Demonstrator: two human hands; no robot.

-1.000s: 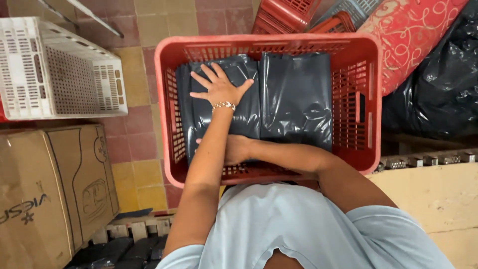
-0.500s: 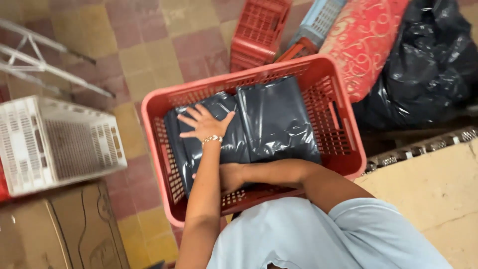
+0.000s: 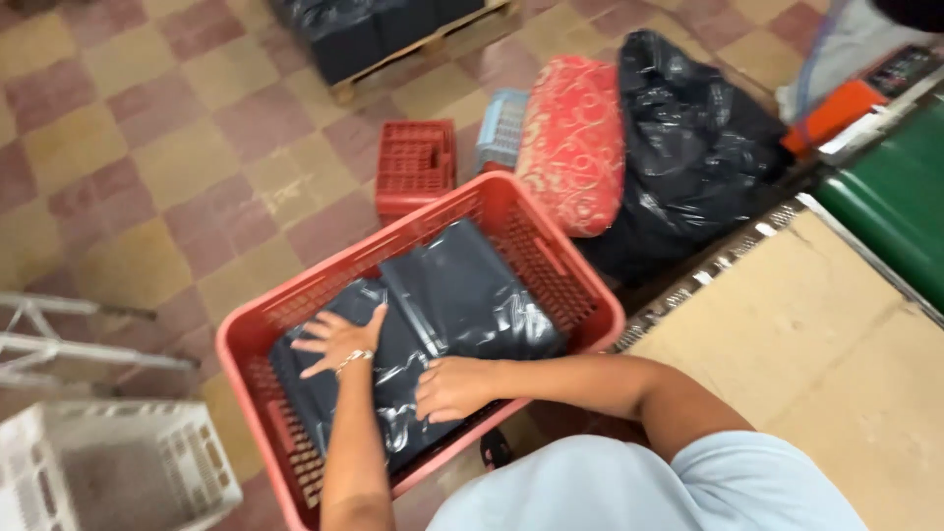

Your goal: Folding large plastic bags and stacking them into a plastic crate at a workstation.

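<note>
A red plastic crate (image 3: 551, 246) stands on the tiled floor in front of me. Two flat packs wrapped in dark plastic lie side by side in it. My left hand (image 3: 339, 339), with a bracelet on the wrist, rests flat with fingers spread on the left dark pack (image 3: 393, 393). My right hand (image 3: 454, 386) presses on the near end of that same pack, fingers curled onto it. The right dark pack (image 3: 472, 295) lies untouched beside them.
A white crate (image 3: 118, 472) sits at the lower left, with a white metal frame (image 3: 59, 339) above it. Behind the red crate stand a smaller red crate (image 3: 415, 162), a red patterned cushion (image 3: 575, 138) and a black bag (image 3: 688, 147). A cardboard-covered surface (image 3: 816, 334) lies right.
The view has swung right and tilted, so the crate now sits lower left and the cardboard box has left the view. Both hands stay on the left pack.
</note>
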